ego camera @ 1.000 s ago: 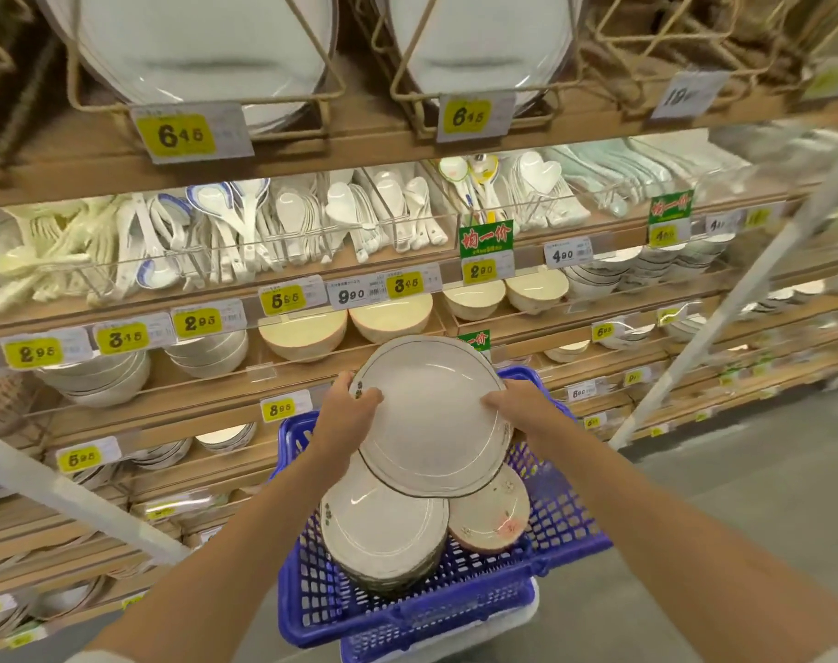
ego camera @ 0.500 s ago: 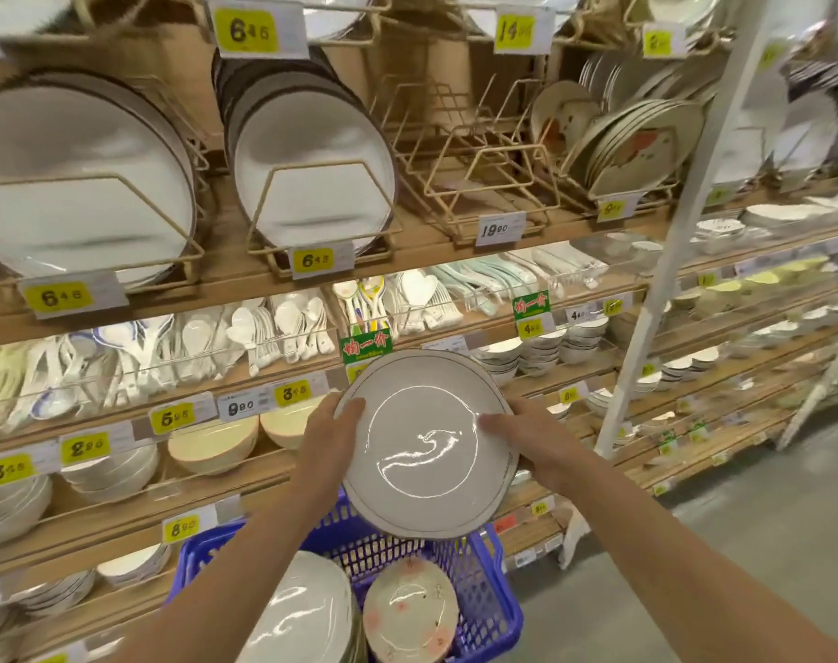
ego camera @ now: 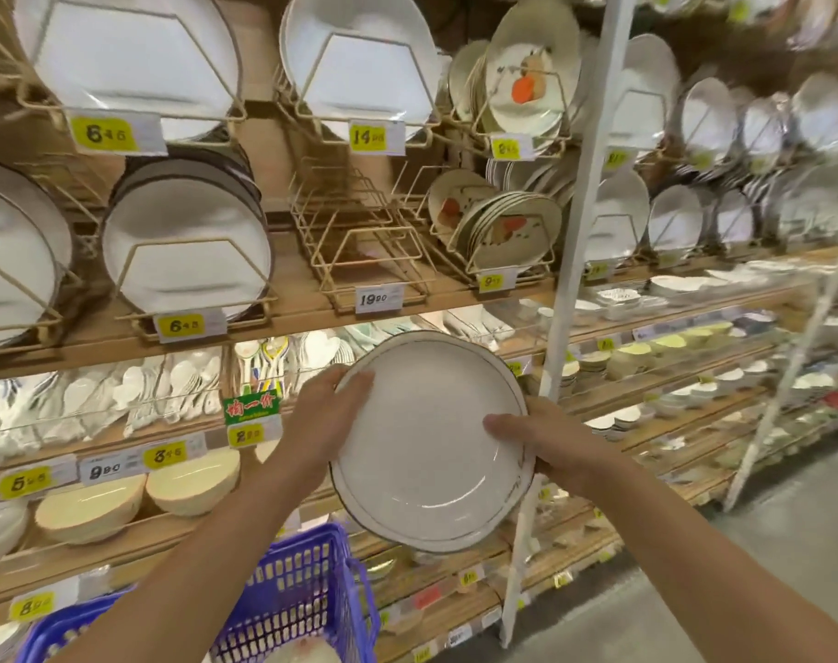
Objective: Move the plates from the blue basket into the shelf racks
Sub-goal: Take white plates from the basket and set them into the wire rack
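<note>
A white plate (ego camera: 426, 442) with a thin dark rim is held up in front of the shelves, its face tilted toward me. My left hand (ego camera: 324, 430) grips its left edge, thumb on the face. My right hand (ego camera: 544, 447) grips the right edge the same way. The blue basket (ego camera: 307, 581) sits below at the bottom, with another plate (ego camera: 302, 653) just showing inside. An empty gold wire rack (ego camera: 359, 241) stands on the shelf above the held plate.
Wire racks left and right of the empty one hold white plates (ego camera: 187, 241) and patterned plates (ego camera: 503, 227). Spoons (ego camera: 168, 390) and bowls (ego camera: 192, 476) fill the lower shelves. A white upright post (ego camera: 575, 260) runs just right of the plate. Grey floor lies at the right.
Both hands have lifted the plate up out of the basket and higher toward the rack shelf. The view has tilted upward, so the basket has dropped to the bottom edge.
</note>
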{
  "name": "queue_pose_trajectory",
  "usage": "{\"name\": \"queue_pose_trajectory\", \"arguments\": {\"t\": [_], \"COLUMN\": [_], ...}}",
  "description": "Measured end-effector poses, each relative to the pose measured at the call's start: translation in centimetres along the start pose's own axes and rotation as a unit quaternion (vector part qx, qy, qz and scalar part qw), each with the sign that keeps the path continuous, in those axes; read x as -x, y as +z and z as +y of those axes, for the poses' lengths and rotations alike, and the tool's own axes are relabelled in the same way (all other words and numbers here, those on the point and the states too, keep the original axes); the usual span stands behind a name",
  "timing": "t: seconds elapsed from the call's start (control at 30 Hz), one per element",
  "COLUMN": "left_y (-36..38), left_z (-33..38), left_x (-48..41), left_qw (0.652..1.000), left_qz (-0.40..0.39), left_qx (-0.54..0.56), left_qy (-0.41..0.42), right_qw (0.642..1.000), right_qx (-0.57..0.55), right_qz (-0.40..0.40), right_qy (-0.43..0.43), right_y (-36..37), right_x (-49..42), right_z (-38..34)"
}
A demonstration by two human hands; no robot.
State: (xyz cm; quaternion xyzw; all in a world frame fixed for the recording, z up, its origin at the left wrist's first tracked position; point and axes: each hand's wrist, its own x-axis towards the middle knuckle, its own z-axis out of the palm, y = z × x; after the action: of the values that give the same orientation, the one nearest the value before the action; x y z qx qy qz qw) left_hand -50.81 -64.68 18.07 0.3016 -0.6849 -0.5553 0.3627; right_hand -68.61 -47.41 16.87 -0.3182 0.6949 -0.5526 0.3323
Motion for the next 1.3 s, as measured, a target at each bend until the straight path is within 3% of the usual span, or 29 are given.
{"name": "queue_pose_trajectory", "arguments": {"t": [0.17,0.67,0.9,1.0,1.13,1.23,1.3], "left_y": [1.7,0.2,-0.7,-0.7,-0.7,-0.8,-1.3], "left_z": [2.1,6.6,9.3,10.2,11.4,12.6,12.6], "left_x": [-2.1,-14.5,-17.6,-17.4,-16.8,-16.5,-16.0], "left_qw": [0.999,0.989,0.970,0.946,0.922,0.927,0.950], "left_qz": [-0.007,0.072,0.131,0.113,0.095,0.087,0.052], "left_qx": [0.039,0.074,-0.052,-0.147,-0.233,-0.238,-0.172], "left_qy": [0.006,0.104,0.196,0.266,0.294,0.277,0.256], "right_qw": [0.999,0.976,0.943,0.921,0.891,0.870,0.863], "right_qx": [0.028,0.154,0.224,0.254,0.272,0.289,0.281], "right_qz": [0.001,-0.062,-0.108,-0.177,-0.236,-0.236,-0.218], "right_qy": [-0.036,-0.139,-0.222,-0.238,-0.276,-0.322,-0.359], "right_y": [-3.0,-3.5,-3.2,-2.9,-2.8,-3.2,-3.6], "right_x": [-2.4,-16.1,-20.2,-20.8,-20.7,-20.4,-20.3], "right_z": [-3.6,-14.1,-19.2,-19.9,-20.2,-20.2,-20.1]}}
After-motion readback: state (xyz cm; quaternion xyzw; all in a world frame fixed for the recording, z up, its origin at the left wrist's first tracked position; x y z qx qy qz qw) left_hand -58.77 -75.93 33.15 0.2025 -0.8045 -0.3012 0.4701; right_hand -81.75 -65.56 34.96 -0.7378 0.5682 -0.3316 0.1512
